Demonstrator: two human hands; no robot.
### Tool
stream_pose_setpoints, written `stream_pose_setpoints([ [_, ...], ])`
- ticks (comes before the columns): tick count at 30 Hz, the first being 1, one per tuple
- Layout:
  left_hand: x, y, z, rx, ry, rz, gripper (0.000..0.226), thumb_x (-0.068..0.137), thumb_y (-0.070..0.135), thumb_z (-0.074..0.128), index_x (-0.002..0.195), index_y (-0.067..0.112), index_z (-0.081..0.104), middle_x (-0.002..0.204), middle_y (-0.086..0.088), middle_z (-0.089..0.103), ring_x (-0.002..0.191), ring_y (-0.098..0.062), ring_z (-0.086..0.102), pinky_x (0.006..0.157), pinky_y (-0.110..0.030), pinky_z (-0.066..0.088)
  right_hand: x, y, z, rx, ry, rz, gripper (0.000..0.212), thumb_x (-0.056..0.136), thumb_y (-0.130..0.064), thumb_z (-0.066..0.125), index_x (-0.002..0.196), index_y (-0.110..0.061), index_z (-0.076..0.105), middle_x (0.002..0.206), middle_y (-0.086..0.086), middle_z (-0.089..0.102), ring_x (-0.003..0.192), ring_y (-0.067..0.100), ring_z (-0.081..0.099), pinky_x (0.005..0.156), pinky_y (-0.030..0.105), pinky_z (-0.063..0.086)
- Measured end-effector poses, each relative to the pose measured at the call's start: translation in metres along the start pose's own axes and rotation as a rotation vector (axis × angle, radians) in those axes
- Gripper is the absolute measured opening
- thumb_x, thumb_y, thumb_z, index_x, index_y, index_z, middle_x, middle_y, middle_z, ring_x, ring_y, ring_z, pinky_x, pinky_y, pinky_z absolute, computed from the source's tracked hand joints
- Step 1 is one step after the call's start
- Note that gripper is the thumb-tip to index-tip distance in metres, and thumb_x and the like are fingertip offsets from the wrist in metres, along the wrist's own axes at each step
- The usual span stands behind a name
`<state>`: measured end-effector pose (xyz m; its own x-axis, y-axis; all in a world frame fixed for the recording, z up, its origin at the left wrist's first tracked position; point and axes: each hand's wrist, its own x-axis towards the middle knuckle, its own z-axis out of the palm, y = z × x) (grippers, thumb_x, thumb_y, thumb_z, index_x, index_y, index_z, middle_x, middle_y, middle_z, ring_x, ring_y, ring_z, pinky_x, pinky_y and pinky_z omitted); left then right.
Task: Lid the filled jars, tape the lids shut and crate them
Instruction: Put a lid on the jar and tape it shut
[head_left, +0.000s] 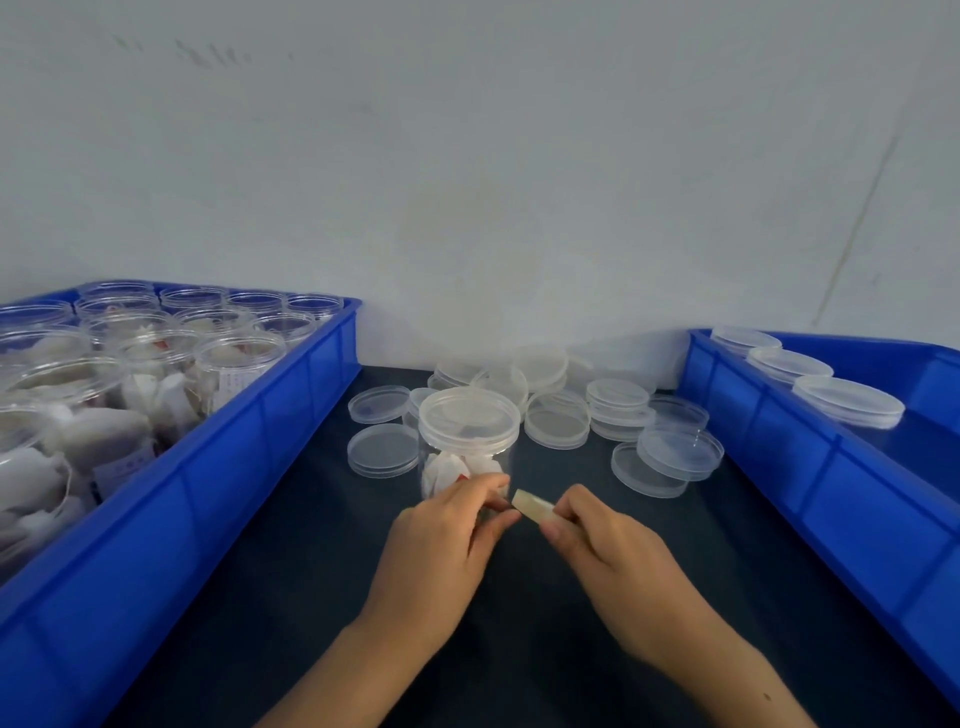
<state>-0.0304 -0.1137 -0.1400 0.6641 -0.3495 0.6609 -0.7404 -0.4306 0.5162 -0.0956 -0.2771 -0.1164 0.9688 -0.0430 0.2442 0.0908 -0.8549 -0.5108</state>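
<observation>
In the head view, a person is standing a lidded jar (467, 441) upright on a dark table (519, 623) between two blue crates, its clear lid (469, 410) already seated and white packets showing through the wall. The left hand (441, 540) is pinching something at the jar's lower wall, fingers curled toward the thumb; what it is gripping cannot be made out, though it looks to be a free end of clear tape. The right hand (618, 551) is clasping a small pale tape roll (535, 506), held edge-on, just right of the left fingertips. The jar is sitting directly beyond both hands, its long axis vertical, and the left hand is nearer it, touching or almost touching the wall. The coming move appears to turn on that short gap between roll and pinch: tape drawn out there has to travel upward to the seam under the lid.

The left crate (291, 415) is holding open filled jars (156, 364), its near end cut off by the frame. The right crate (779, 467) is showing three lidded tops (847, 400), jar bodies hidden behind its wall. Loose lids (561, 415) are lying scattered behind the jar.
</observation>
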Motion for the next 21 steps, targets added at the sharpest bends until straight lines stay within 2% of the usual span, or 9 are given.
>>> stream_pose_setpoints([
  [4,-0.001,0.001,0.003,-0.019,-0.036,-0.022,0.028,0.089,0.024,0.067,0.117,0.021,0.068,0.101,0.011,0.072,0.086,-0.001,0.066,0.08,-0.025,0.055,-0.002,-0.002,-0.005,-0.066,-0.038,-0.046,0.023,0.1,-0.045,0.034,0.087,-0.027,0.04,0.07,-0.003,0.051,0.068,0.013,0.049,0.062,0.027,0.038],
  [6,-0.002,0.0,0.004,-0.056,-0.076,-0.054,0.028,0.09,0.025,0.066,0.118,0.023,0.067,0.098,0.019,0.069,0.083,0.004,0.065,0.08,-0.018,0.053,-0.002,-0.002,-0.007,-0.139,-0.043,-0.085,0.024,0.101,-0.045,0.032,0.091,-0.025,0.04,0.073,-0.005,0.051,0.072,0.014,0.049,0.062,0.022,0.035],
  [8,-0.002,-0.001,0.004,-0.121,-0.091,-0.095,0.023,0.089,0.023,0.067,0.112,0.025,0.068,0.086,0.029,0.064,0.078,0.006,0.065,0.075,-0.013,0.052,-0.001,-0.002,-0.01,-0.196,-0.032,-0.113,0.023,0.101,-0.045,0.032,0.093,-0.025,0.04,0.076,-0.007,0.051,0.075,0.013,0.048,0.063,0.019,0.034],
  [10,-0.003,-0.001,0.006,-0.214,-0.087,-0.162,0.014,0.088,0.021,0.068,0.101,0.026,0.068,0.078,0.026,0.066,0.073,0.003,0.067,0.068,-0.016,0.054,-0.001,-0.001,-0.012,-0.235,-0.021,-0.121,0.021,0.101,-0.045,0.032,0.094,-0.025,0.039,0.081,-0.007,0.052,0.076,0.011,0.047,0.066,0.022,0.036],
  [12,-0.003,0.0,0.008,-0.355,-0.09,-0.27,0.007,0.088,0.02,0.068,0.094,0.023,0.067,0.081,0.016,0.069,0.07,-0.005,0.069,0.062,-0.021,0.056,-0.001,-0.002,-0.013,-0.244,-0.038,-0.119,0.019,0.101,-0.045,0.032,0.092,-0.029,0.035,0.081,-0.008,0.052,0.076,0.01,0.045,0.07,0.029,0.037],
  [14,-0.004,0.002,0.01,-0.459,-0.085,-0.35,0.003,0.089,0.018,0.067,0.091,0.019,0.066,0.081,0.007,0.07,0.069,-0.011,0.07,0.058,-0.025,0.056,-0.002,-0.003,-0.014,-0.24,-0.076,-0.119,0.017,0.101,-0.045,0.033,0.091,-0.032,0.032,0.079,-0.009,0.049,0.075,0.008,0.043,0.069,0.029,0.036],
  [21,-0.003,0.004,0.008,-0.429,-0.033,-0.352,0.004,0.087,0.019,0.069,0.086,0.017,0.065,0.078,0.006,0.069,0.064,-0.011,0.068,0.058,-0.029,0.058,-0.002,-0.005,-0.018,-0.243,-0.114,-0.156,0.019,0.101,-0.046,0.031,0.092,-0.03,0.034,0.079,-0.011,0.048,0.078,0.008,0.043,0.07,0.027,0.034],
])
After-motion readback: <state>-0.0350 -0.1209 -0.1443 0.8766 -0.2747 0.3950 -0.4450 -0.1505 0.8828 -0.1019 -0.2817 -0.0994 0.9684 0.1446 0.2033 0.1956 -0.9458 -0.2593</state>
